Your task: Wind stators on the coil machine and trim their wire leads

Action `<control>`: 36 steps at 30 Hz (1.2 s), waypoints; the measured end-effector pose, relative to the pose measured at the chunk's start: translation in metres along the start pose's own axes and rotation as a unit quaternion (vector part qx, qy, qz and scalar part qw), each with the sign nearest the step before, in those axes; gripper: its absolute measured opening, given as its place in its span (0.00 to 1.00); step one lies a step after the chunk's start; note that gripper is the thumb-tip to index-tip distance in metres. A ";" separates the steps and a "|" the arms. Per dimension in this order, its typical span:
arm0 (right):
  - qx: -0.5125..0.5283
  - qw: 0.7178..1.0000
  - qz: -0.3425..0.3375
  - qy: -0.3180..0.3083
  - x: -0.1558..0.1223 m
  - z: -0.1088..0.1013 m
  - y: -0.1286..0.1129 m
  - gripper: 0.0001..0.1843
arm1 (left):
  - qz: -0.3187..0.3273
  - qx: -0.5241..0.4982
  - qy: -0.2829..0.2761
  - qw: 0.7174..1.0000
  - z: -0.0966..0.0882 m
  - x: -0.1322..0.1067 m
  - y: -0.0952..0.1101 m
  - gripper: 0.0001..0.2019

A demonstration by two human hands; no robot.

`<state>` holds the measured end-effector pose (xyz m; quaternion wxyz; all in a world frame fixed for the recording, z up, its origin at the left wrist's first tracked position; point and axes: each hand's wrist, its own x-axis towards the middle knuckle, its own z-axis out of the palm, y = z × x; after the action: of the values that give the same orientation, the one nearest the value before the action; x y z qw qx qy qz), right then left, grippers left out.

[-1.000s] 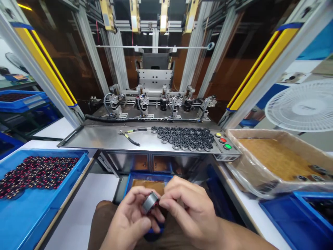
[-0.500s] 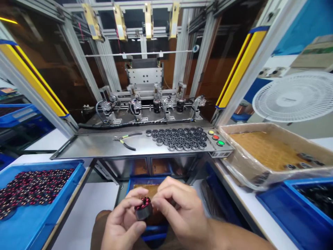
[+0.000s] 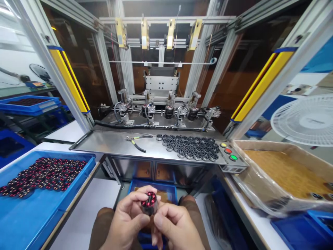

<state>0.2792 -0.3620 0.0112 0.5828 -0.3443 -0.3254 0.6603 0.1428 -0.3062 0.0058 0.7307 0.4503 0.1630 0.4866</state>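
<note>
Closely, the left hand (image 3: 127, 215) is curled around a small wound part (image 3: 149, 203), clamping it upright, red coils facing up. The right hand (image 3: 177, 222) has thumb and fingers together at the part's lower right edge; whether they pinch anything is hidden. Open room lies between the hands and the near edge of the steel shelf (image 3: 104, 140), with a blue bin (image 3: 174, 194) low down there. The shelf's left end is bare; farther right stand cutters (image 3: 136, 143), rows of black rings (image 3: 189, 147) and a button box (image 3: 234, 166). A blue tray (image 3: 52, 218) flanks left, a lined carton (image 3: 257, 180) right. Half a second ago, the right fingertips were higher, beside the coils.
</note>
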 end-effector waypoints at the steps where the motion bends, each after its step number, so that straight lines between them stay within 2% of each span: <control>1: 0.023 1.000 0.000 -0.008 0.000 -0.001 0.001 0.22 | 0.002 0.003 -0.002 1.000 -0.001 0.000 0.001 0.12; 5: 0.125 0.987 0.028 -0.097 0.007 -0.004 0.006 0.31 | 0.016 0.038 -0.019 0.999 -0.001 0.000 0.005 0.11; 7: 0.139 0.978 0.036 -0.148 0.010 -0.002 0.006 0.29 | 0.032 0.071 -0.046 0.996 -0.002 -0.001 0.006 0.09; 8: 0.136 0.977 0.034 -0.160 0.011 -0.001 0.004 0.27 | 0.046 0.094 -0.052 0.993 -0.003 -0.002 0.007 0.12; 10: 0.115 0.982 0.021 -0.147 0.010 0.000 -0.001 0.23 | 0.082 0.157 -0.031 0.984 -0.008 -0.004 0.007 0.27; 12: 0.058 0.993 -0.021 -0.102 0.008 -0.003 -0.007 0.22 | 0.099 0.243 0.021 0.965 -0.014 -0.006 0.009 0.40; 14: -0.051 0.990 -0.118 -0.056 0.006 -0.007 -0.012 0.22 | 0.077 0.311 0.033 0.947 -0.015 -0.008 0.012 0.38; 15: -0.121 0.975 -0.182 -0.037 0.005 -0.009 -0.013 0.22 | 0.056 0.328 0.019 0.943 -0.014 -0.008 0.014 0.33; 18: -0.302 0.892 -0.336 -0.015 0.002 -0.012 -0.016 0.24 | 0.022 0.332 -0.027 0.943 -0.002 -0.008 0.021 0.26; 20: -0.352 0.856 -0.378 -0.017 0.000 -0.013 -0.019 0.27 | 0.029 0.337 -0.037 0.940 0.006 -0.006 0.026 0.22; 22: -0.367 0.847 -0.382 -0.033 -0.003 -0.013 -0.024 0.29 | 0.054 0.347 -0.047 0.935 0.012 -0.004 0.029 0.19; 26: -0.361 0.872 -0.326 -0.064 -0.007 -0.014 -0.038 0.22 | 0.114 0.395 -0.051 0.910 0.012 -0.005 0.031 0.20; 31: -0.290 0.925 -0.245 -0.015 -0.008 -0.008 -0.045 0.04 | 0.151 0.433 -0.025 0.888 0.007 -0.011 0.028 0.22; 33: -0.232 0.951 -0.203 -0.007 -0.008 -0.005 -0.044 0.05 | 0.147 0.422 -0.014 0.895 0.006 -0.012 0.026 0.22; 36: -0.149 0.978 -0.146 -0.005 -0.008 -0.003 -0.040 0.08 | 0.102 0.345 0.001 0.933 0.007 -0.014 0.022 0.20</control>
<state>0.3047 -0.3655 0.0436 0.6136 -0.3722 -0.4700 0.5138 0.1288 -0.3188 0.0249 0.4771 0.6880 0.2748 0.4728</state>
